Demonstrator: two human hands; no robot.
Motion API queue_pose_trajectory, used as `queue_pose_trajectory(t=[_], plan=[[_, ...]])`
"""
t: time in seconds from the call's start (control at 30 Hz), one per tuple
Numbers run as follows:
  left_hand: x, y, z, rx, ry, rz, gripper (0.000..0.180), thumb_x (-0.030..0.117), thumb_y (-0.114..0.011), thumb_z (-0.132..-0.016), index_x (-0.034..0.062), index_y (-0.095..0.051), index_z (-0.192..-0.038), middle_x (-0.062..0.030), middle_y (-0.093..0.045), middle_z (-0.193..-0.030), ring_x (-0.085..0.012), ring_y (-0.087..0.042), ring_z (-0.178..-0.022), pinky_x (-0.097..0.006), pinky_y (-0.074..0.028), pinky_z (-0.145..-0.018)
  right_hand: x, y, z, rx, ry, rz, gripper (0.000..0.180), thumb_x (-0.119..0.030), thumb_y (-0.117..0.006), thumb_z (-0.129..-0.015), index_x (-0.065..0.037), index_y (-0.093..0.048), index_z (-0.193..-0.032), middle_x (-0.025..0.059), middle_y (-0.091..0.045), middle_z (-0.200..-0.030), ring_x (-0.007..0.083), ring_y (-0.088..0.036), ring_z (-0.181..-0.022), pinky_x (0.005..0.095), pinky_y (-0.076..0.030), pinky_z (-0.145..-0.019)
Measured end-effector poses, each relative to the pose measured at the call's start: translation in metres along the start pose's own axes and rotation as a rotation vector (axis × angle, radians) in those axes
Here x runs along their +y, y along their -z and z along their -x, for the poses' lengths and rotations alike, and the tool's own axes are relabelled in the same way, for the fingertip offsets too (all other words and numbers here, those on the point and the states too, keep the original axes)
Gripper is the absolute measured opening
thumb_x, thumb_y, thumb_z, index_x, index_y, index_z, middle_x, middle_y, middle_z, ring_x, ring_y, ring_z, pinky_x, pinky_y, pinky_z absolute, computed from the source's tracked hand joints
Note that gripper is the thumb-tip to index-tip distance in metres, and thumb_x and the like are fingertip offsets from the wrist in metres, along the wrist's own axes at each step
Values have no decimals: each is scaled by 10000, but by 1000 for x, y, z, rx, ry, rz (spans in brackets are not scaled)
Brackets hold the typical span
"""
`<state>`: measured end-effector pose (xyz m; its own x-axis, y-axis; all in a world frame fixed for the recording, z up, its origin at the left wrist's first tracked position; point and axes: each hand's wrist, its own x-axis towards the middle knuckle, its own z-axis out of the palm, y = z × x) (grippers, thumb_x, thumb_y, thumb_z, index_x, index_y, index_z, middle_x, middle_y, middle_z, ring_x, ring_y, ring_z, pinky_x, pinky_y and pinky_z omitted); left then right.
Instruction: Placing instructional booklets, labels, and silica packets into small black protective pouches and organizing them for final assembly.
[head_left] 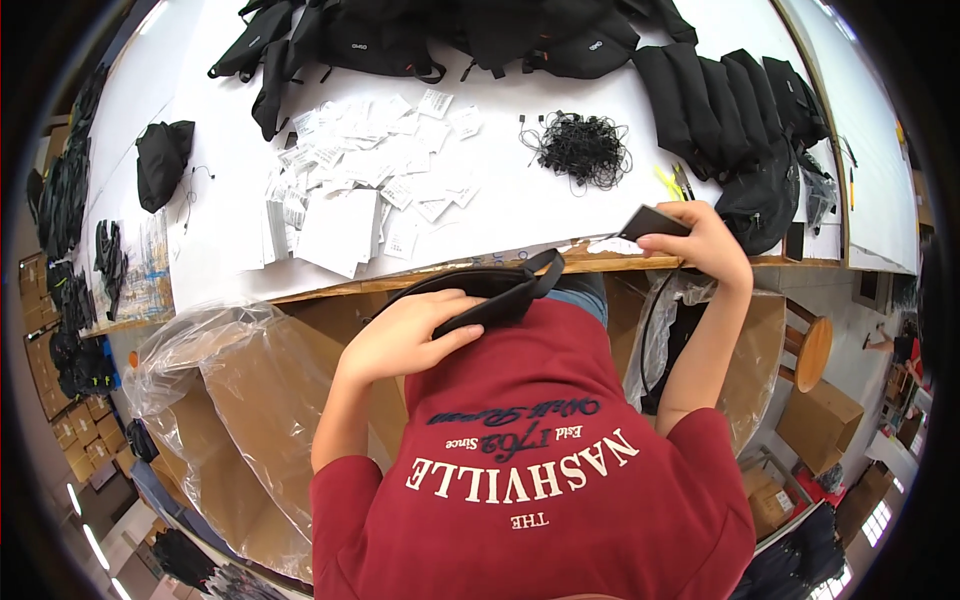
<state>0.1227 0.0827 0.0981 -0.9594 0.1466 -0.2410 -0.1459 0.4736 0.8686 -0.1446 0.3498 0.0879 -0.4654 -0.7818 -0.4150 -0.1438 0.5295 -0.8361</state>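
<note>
My left hand (415, 335) is closed on a black fabric pouch (512, 297), held against my body at the table's front edge. The pouch has a loop at its right end, and its mouth looks parted. My right hand (708, 248), raised at the table edge, pinches a small dark flat card (652, 224) between thumb and fingers. A thin dark cord (652, 325) hangs below that hand; where its upper end goes is hidden. Beyond my hands lie a spread heap of white printed tags (340, 150) and a tangle of black tag strings (582, 150).
Yellow-handled cutters (670, 183) lie beside a row of black bags (710, 105) at the right. More black bags (450, 35) cover the table's far side. Another folded black bag (163, 165) lies left. Plastic-lined cardboard boxes (240, 400) stand below the table edge on both sides.
</note>
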Motion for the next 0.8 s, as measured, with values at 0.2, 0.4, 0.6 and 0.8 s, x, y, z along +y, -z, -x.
queue_pose_trajectory(t=[0.2, 0.4, 0.6, 0.8], plan=[[2, -1, -7, -208, -101, -5, 265, 230, -530, -923, -11, -613, -996, -144, -572, -964, -337, -560, -924, -394, -447, -820, 31, 9, 15, 248, 40, -567, 209, -76, -771, -738, -50, -576, -809, 3, -598, -711, 47, -559, -596, 185, -446, -530], [14, 1, -26, -213, -54, -75, 226, 206, -537, -904, 15, -604, -1005, -179, -604, -868, -366, -580, -851, -422, -458, -742, 37, -63, -19, 208, 403, -1709, 209, -279, -679, -856, -131, -618, -989, 3, -475, -890, 110, -425, -836, 228, -374, -738], [37, 4, -51, -274, -43, -291, 185, 219, -556, -889, 39, -588, -920, -180, -590, -661, -372, -590, -672, -456, -454, -615, -5, -97, -42, -16, 386, -2058, 218, -366, -529, -947, -199, -611, -1060, 57, -545, -873, 172, -479, -791, 278, -403, -683], [43, 0, -59, -300, -83, -360, 190, 231, -571, -880, 42, -566, -872, -175, -574, -609, -370, -590, -628, -458, -448, -576, 4, -90, -47, 118, 298, -1779, 378, -410, -483, -957, -83, -554, -781, -10, -328, -490, 97, -280, -424, 243, -226, -436]])
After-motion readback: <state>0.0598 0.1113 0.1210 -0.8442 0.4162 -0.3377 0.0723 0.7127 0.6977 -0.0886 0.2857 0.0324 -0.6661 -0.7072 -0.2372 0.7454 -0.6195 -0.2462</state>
